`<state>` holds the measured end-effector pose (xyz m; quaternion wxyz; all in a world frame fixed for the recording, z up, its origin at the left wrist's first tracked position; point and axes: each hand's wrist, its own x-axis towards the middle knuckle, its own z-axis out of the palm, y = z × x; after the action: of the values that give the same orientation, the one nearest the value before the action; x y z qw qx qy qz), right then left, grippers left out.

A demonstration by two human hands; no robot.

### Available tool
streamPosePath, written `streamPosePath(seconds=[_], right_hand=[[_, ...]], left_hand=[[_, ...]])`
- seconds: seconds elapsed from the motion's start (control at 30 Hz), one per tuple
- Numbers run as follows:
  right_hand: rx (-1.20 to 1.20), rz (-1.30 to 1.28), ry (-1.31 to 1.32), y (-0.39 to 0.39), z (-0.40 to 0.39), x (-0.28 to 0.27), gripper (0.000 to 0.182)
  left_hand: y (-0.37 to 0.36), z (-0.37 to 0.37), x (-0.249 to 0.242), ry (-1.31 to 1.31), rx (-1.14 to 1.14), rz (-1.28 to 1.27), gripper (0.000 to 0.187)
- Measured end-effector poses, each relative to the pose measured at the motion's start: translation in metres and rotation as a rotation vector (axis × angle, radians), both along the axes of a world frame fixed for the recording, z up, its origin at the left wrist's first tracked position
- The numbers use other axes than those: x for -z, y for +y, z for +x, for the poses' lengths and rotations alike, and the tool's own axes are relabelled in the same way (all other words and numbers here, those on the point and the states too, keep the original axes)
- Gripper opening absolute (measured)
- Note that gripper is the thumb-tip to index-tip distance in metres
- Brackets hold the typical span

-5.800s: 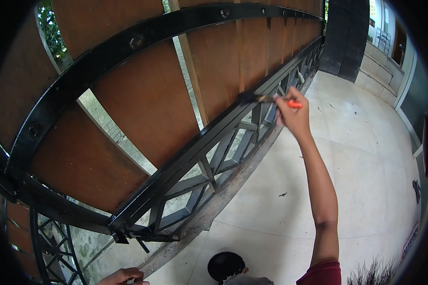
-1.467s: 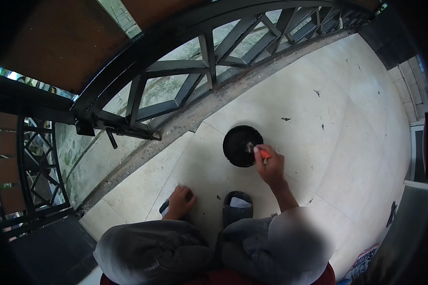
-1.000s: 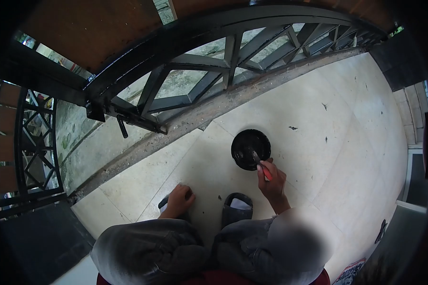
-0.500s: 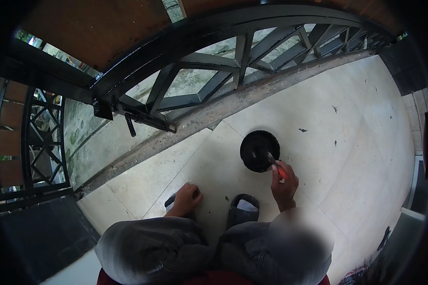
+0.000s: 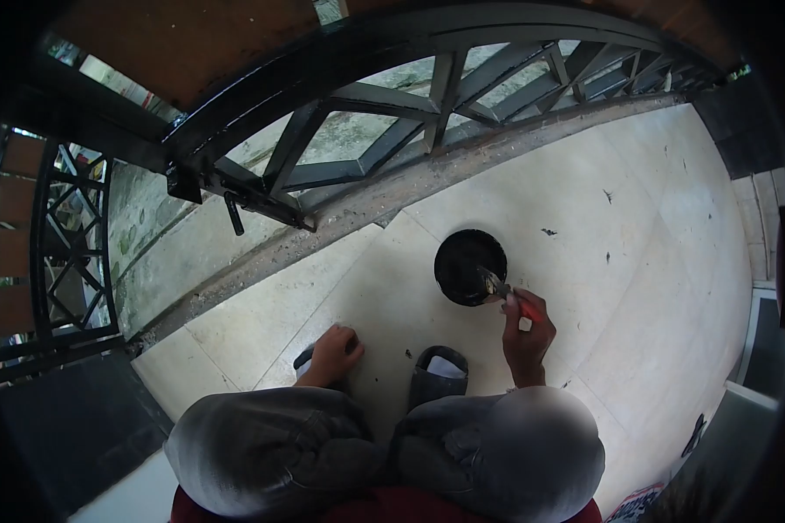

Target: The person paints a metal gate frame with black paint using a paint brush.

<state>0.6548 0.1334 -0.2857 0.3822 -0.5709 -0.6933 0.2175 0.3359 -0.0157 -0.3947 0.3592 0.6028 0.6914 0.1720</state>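
A paintbrush with a red handle [image 5: 525, 307] is held in my right hand [image 5: 528, 338], its fingers closed round the handle. The brush's metal band and bristles [image 5: 494, 283] lean over the right rim of a round black paint pot [image 5: 456, 272]. Dark paint coats the inside of the pot, which stands on the tiled floor. My left hand [image 5: 332, 355] hangs beyond my left knee, above the slipper on that side. Its fingers are loosely curled, and I see nothing in them.
A black metal gate [image 5: 358, 102] with a lattice lower part and brown panels stretches across the far side. Its bolt [image 5: 235, 213] juts down near the concrete sill [image 5: 235, 266]. Dark specks [image 5: 549, 232] dot the pale tiles. My right slipper [image 5: 436, 383] stands below the pot.
My right hand has drawn the brush slightly back towards the pot's rim, and its bristles now show more. The view has shifted a little; my left hand stays by the knee.
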Motion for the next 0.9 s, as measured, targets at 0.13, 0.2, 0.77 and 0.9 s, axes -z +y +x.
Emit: streamPosePath(seconds=[0.13, 0.2, 0.77, 0.9], right_hand=[[-0.026, -0.195, 0.024, 0.017, 0.01, -0.006, 0.013], [0.022, -0.203, 0.175, 0.018, 0.016, -0.013, 0.012], [-0.054, -0.569, 0.873, 0.107, -0.084, -0.07, 0.021], [-0.129, -0.548, 0.67, 0.1, -0.112, -0.068, 0.02]], left_hand=[[0.002, 0.001, -0.001, 0.008, -0.033, 0.047, 0.02], [0.0, 0.0, 0.001, 0.008, -0.016, 0.029, 0.02], [-0.009, -0.021, -0.003, -0.155, 0.059, 0.072, 0.017], [-0.029, -0.038, 0.011, -0.12, 0.277, 0.216, 0.016]])
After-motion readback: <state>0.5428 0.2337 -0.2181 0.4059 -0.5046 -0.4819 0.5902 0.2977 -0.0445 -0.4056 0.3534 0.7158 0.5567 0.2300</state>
